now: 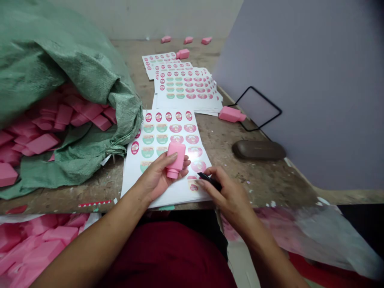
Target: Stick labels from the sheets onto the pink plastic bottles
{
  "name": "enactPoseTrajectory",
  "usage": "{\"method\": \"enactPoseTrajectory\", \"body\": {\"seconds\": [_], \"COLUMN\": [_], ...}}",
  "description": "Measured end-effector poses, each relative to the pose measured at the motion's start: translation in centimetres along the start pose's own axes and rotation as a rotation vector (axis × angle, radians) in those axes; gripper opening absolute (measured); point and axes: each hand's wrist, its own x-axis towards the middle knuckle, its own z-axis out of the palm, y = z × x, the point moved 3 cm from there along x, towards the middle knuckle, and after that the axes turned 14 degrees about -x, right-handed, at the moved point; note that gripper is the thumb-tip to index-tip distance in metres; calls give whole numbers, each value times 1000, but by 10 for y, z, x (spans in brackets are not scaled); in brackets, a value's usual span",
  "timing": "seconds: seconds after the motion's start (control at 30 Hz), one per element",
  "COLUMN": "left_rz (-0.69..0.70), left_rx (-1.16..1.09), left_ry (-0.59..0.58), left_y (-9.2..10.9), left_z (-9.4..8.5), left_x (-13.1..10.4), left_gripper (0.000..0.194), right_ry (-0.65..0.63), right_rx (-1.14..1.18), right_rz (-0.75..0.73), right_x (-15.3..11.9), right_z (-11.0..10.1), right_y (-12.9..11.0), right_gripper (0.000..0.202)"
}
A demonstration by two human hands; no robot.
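Note:
My left hand [159, 172] is closed around a small pink plastic bottle [177, 156], its neck pointing toward me. The bottle is held over a stack of white sticker sheets [168, 192] printed with rows of green, pink and red labels. Pinched in my right hand [223, 188] is a slim black tool with a slanted tip [210, 181], like a craft knife. Its tip is over the right edge of the top sheet, near a small oval label [193, 185]. Whether that label is lifted off the sheet, I cannot tell.
On the left, a green woven sack [120, 100] spills pink bottles [43, 143] onto the wooden table [228, 172]. More sticker sheets [189, 104] lie behind. A single bottle [231, 114], a black wire stand [264, 126] and a brown case [258, 150] are on the right.

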Motion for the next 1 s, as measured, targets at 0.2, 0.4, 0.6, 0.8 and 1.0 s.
{"method": "enactPoseTrajectory", "body": {"seconds": [0.2, 0.4, 0.6, 0.8, 1.0], "left_rz": [7, 1, 69, 74, 80], "left_rx": [13, 33, 93, -7, -5], "left_ry": [-18, -13, -39, -119, -109], "left_y": [-1, 1, 1, -10, -17], "left_z": [-1, 2, 3, 8, 8], "left_x": [0, 0, -3, -23, -40], "left_gripper": [27, 27, 33, 24, 24], "right_ry": [58, -68, 234, 201, 225], "right_rx": [-144, 568, 700, 818, 902], "right_rz": [-83, 94, 262, 110, 75], "right_x": [-12, -24, -20, 1, 8], "right_z": [7, -10, -30, -32, -21], "right_y": [-11, -11, -9, -50, -63], "right_gripper": [32, 22, 21, 18, 26]}}
